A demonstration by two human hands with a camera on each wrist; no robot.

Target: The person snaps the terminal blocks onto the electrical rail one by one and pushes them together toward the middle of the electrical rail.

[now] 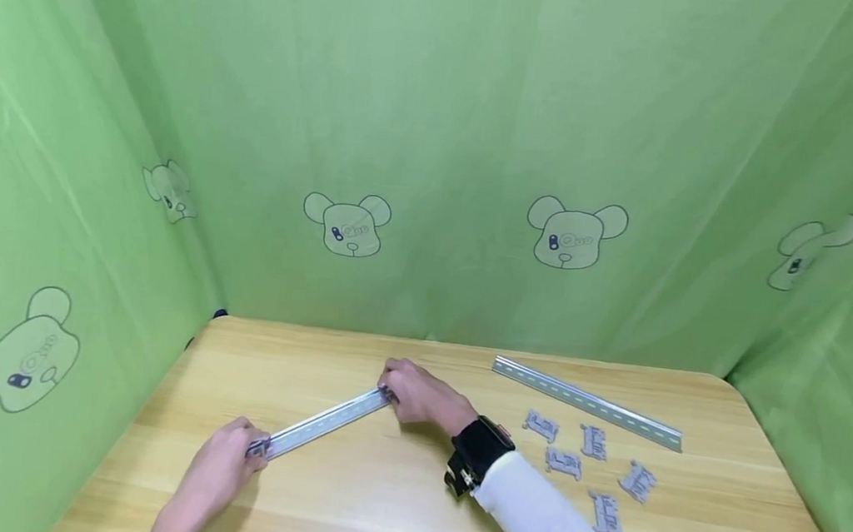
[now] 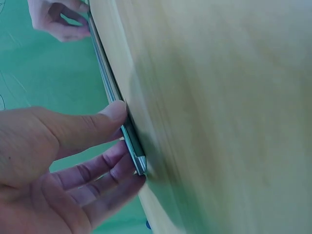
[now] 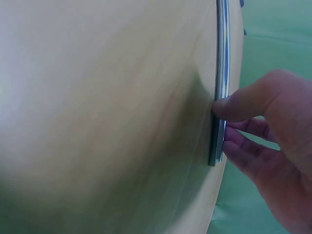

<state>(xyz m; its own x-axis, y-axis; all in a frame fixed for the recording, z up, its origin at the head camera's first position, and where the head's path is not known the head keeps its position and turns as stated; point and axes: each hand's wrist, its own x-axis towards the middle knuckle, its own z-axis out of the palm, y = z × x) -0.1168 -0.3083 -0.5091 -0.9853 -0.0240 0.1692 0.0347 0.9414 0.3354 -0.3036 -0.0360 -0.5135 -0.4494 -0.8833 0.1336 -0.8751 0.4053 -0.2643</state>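
Observation:
A slotted metal DIN rail (image 1: pixel 331 421) lies slanted across the left half of the table, its right end farther from me. My left hand (image 1: pixel 225 461) grips its near left end; in the left wrist view the thumb (image 2: pixel 115 111) is on one side of the rail and the fingers are on the other. At the far right end my right hand (image 1: pixel 420 392) pinches the same rail (image 3: pixel 222 63) between thumb and fingers. Whether the rail is lifted slightly or flat on the wood is hard to tell.
A second slotted rail (image 1: pixel 587 401) lies at the back right of the wooden table (image 1: pixel 346 519). Several small grey plastic clip-like pieces, among them one piece (image 1: pixel 564 462) and another (image 1: pixel 606 514), are scattered in front of it. Green fabric walls (image 1: pixel 444 134) enclose the table.

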